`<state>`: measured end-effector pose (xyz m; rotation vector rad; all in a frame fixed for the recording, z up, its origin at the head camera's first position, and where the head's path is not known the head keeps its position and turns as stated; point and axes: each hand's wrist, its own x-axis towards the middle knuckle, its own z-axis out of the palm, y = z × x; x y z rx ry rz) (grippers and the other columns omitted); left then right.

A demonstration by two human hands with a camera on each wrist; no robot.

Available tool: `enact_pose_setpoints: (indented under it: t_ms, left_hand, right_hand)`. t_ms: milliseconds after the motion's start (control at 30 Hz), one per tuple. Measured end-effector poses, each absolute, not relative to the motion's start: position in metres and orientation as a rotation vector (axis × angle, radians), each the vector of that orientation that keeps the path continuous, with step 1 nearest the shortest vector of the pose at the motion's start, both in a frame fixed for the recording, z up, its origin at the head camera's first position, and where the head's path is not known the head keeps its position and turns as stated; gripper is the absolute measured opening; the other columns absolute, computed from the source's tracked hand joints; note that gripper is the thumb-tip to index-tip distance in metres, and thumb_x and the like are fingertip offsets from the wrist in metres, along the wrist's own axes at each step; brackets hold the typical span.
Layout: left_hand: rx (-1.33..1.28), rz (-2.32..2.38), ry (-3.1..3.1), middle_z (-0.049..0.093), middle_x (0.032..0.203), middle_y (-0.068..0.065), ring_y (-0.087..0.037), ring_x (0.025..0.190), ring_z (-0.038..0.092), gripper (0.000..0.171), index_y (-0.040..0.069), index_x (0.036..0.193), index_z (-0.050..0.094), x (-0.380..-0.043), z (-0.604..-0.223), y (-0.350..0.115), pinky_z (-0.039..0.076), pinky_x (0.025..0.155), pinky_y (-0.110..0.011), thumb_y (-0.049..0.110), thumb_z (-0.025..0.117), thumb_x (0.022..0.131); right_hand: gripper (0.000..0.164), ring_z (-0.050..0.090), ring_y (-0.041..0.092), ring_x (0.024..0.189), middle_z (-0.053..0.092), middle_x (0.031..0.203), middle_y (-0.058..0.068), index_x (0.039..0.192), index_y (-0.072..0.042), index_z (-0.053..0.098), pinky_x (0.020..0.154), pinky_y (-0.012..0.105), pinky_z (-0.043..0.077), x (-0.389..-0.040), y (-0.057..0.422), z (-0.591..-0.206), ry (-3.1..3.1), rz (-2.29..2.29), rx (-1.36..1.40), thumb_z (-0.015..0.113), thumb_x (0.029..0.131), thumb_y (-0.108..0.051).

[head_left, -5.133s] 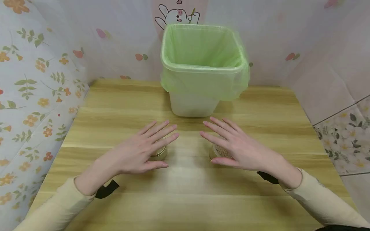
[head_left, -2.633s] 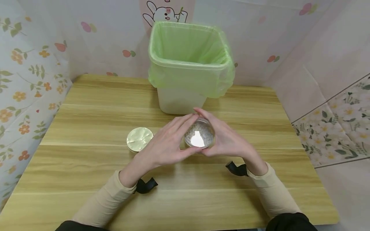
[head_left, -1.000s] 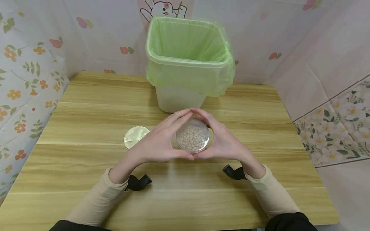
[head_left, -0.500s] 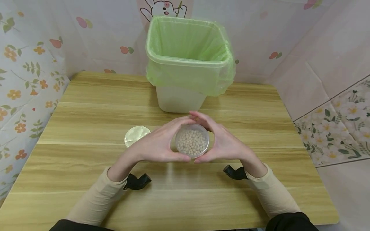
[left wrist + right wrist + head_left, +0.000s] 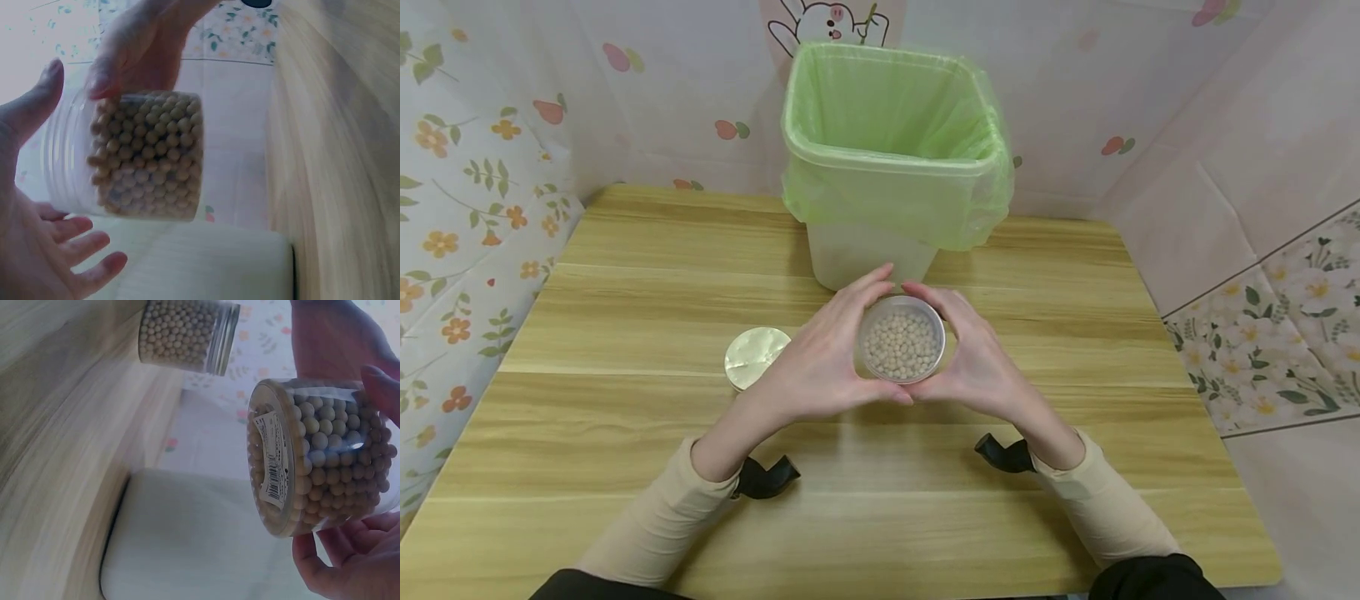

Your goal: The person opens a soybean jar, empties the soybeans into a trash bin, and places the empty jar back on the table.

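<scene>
over the table (image 5: 895, 533), right fingers (image 5: 946, 303) curve round a jar (image 5: 74, 169), left fingers (image 5: 859, 293) spread wider.

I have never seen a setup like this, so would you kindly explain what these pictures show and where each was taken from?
There is no machine here, only a person's two bare hands. The large picture comes from a camera worn on the head, looking forward and down. The two smaller ones come from cameras on the left and right wrists, so the table appears turned on its side.

The left hand and right hand curve around a clear jar of small pale balls, holding it above the table. A gold-topped jar stands on the person's left. Farther back is a pale bin, lined with a green bag.
</scene>
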<state>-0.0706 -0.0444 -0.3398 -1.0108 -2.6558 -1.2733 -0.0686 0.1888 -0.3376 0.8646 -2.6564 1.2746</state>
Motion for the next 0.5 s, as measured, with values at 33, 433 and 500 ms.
enact_pose_setpoints:
  t_ms: [33,433,500]
  left_hand:
    - [-1.025,-1.285,-2.652,0.02,0.172,0.008,-0.017,0.158,0.027,0.112,0.017,0.157,0.032,-0.071,-0.34,-0.046,0.033,0.126,-0.051,0.058,0.09,0.071]
    - [-1.303,-1.428,-2.681,0.014,0.172,0.017,-0.016,0.159,0.024,0.096,0.031,0.154,0.037,-0.077,-0.335,-0.06,0.033,0.123,-0.057,0.051,0.089,0.076]
    - [-1.374,-1.448,-2.675,0.013,0.172,0.017,-0.015,0.159,0.023,0.095,0.031,0.154,0.039,-0.078,-0.335,-0.062,0.032,0.123,-0.057,0.049,0.089,0.076]
  right_hand:
    - [0.107,0.051,0.023,0.133,0.057,0.145,0.008,0.15,-0.012,0.048,0.111,0.053,0.045,-0.069,0.189,-0.338,-2.656,1.306,0.858,0.101,0.058,-0.016]
    - [0.102,0.055,0.021,0.13,0.057,0.141,0.004,0.146,-0.011,0.05,0.113,0.051,0.046,-0.071,0.19,-0.338,-2.771,1.592,1.013,0.101,0.058,-0.013]
    - [0.102,0.056,0.02,0.129,0.058,0.14,0.004,0.146,-0.011,0.049,0.112,0.049,0.047,-0.071,0.19,-0.338,-2.779,1.611,1.075,0.101,0.058,-0.013]
